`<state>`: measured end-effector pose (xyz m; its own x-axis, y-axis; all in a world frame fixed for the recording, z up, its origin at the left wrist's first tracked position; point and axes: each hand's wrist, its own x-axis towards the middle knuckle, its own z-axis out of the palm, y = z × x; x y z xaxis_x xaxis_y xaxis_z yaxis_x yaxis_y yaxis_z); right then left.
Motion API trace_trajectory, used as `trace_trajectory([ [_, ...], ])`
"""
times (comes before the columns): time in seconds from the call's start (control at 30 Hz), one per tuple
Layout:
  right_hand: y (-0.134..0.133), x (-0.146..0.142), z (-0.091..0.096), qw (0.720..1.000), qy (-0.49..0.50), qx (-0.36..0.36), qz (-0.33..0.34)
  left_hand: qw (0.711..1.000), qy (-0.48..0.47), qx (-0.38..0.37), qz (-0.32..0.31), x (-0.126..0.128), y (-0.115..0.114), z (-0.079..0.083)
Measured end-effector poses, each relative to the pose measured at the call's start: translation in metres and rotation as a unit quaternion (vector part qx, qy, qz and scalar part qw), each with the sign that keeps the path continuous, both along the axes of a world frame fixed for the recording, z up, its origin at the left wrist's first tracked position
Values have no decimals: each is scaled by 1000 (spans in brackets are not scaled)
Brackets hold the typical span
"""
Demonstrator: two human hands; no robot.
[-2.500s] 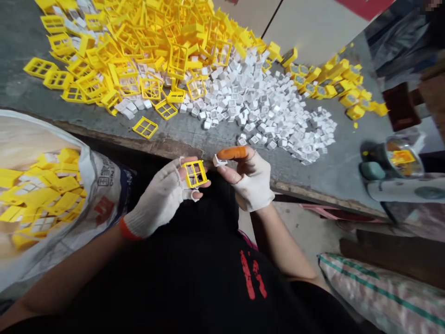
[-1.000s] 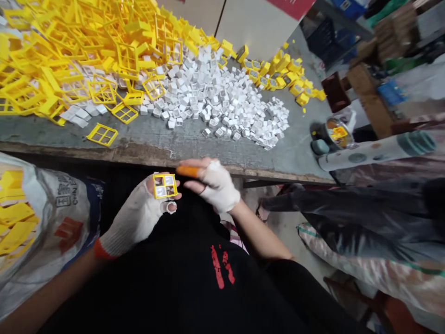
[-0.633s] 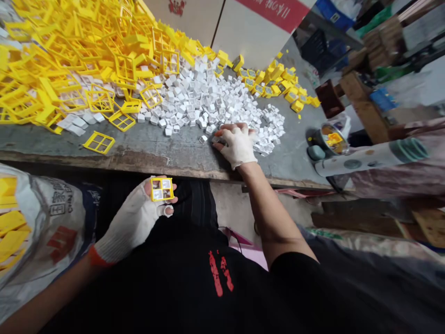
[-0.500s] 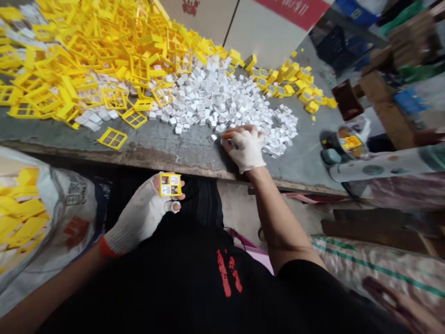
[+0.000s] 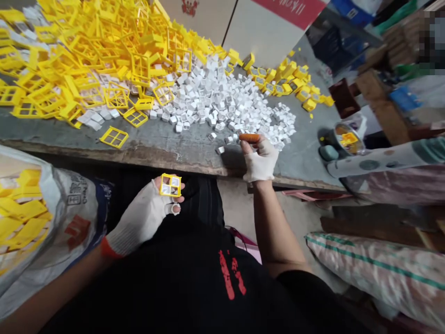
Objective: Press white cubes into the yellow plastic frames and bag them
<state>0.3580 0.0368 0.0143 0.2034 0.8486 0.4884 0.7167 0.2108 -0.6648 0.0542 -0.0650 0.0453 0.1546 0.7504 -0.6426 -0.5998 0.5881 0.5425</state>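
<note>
My left hand (image 5: 146,215), in a white fingerless glove, holds a small yellow four-cell frame (image 5: 170,184) over my lap; white inserts sit in some of its cells. My right hand (image 5: 260,160), gloved with an orange cot (image 5: 249,138) on one finger, hovers just above the grey table's front edge (image 5: 167,155). It is at the near rim of a heap of small white cubes (image 5: 222,102). Its fingers are curled and pinched together, and what they hold is hidden. One loose white cube (image 5: 220,150) lies just left of that hand.
A big heap of empty yellow frames (image 5: 104,55) covers the table's left and back. Filled yellow pieces (image 5: 288,81) lie at the back right. A sack of yellow parts (image 5: 24,208) stands at my left. A tin (image 5: 347,139), a roll (image 5: 382,160) and a striped sack (image 5: 375,273) are at the right.
My right hand went from the frame out to the white cubes, pressed into them, and has now lifted and drawn back with its fingers curled. The left hand kept the frame still.
</note>
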Motion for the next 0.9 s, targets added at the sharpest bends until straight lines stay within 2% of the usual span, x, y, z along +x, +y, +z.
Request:
trace_trajectory([
  [0.1,-9,6,-3,999,-37,-33,2,1000,6,-7,-10,1,1,2],
  [0.2,-9,-8,1,980,-145,-129,46,1000,12,-12,-13,4,1,2],
  [0.27,-4,-20,5,965,-194,-169,49,1000,14,-9,-15,6,1,1],
  [0.4,4,-33,8,957,-215,-190,53,1000,14,-11,-8,8,0,0],
  [0.47,-3,-35,8,964,-190,-166,82,1000,10,-19,-10,8,0,2],
  [0.57,-29,-42,11,980,-98,-79,157,999,2,-30,-24,9,-1,6],
  [0.67,-59,-58,18,970,-17,3,242,999,-24,-17,-41,11,-2,9],
  [0.77,-80,-77,24,956,-16,43,288,996,-67,45,-37,10,-5,7],
  [0.9,-90,-91,24,948,-36,76,306,991,-69,114,-11,7,-11,4],
])
